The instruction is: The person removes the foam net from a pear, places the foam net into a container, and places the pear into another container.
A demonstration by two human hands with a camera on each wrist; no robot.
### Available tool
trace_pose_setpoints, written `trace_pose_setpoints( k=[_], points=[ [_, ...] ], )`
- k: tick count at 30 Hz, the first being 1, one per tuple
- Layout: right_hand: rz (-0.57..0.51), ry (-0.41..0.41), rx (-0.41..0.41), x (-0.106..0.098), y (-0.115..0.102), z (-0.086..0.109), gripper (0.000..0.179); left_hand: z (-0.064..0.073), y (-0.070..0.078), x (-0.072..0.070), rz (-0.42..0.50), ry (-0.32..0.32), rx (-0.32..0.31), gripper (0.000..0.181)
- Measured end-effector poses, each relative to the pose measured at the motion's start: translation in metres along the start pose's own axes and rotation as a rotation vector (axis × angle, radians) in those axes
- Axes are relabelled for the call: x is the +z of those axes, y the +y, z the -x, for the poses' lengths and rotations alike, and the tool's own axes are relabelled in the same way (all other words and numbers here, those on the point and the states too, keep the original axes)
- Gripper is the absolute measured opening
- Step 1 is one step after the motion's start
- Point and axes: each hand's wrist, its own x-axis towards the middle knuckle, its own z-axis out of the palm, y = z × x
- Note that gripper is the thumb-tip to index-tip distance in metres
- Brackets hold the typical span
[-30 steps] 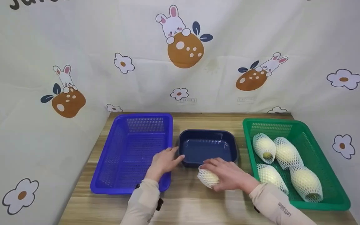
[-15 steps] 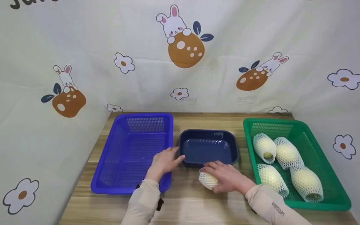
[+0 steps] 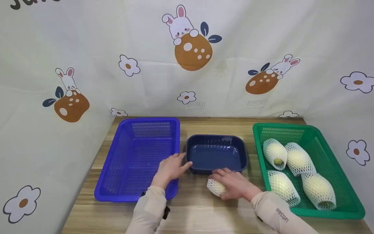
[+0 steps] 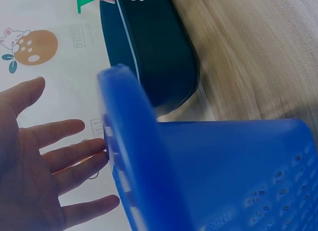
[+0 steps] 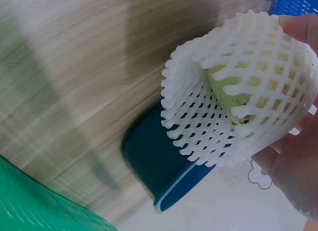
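The right hand (image 3: 234, 184) curls its fingers over a netted pear (image 3: 215, 187), gripping it just off the front edge of the navy tray (image 3: 216, 152), near the tabletop's front middle; the foam net wraps the green fruit between thumb and fingers. The left hand (image 3: 170, 167) lies flat with fingers spread, resting on the blue basket's (image 3: 135, 159) right rim, fingertips touching the tray's corner. The right sleeve (image 3: 279, 216) bears small writing, too blurred to read.

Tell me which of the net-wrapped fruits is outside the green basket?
The wrapped fruit gripped by the right hand, on the table before the dark blue tray. The other four lie inside the green basket.
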Motion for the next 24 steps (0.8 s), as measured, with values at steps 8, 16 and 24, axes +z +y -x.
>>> trace_pose_setpoints(
  k=[8, 16, 24],
  points=[
    [0.013, -0.011, -0.005, 0.011, -0.002, -0.001, 0.068, 0.001, -0.001, 0.000, 0.002, 0.001, 0.006, 0.058],
    [0.017, -0.033, 0.002, 0.015, -0.003, 0.001, 0.069, 0.000, -0.001, 0.001, -0.005, 0.009, 0.013, 0.058],
    [-0.020, -0.043, 0.018, 0.017, -0.003, 0.003, 0.072, 0.000, -0.001, 0.002, -0.012, 0.008, 0.014, 0.058]
  ],
)
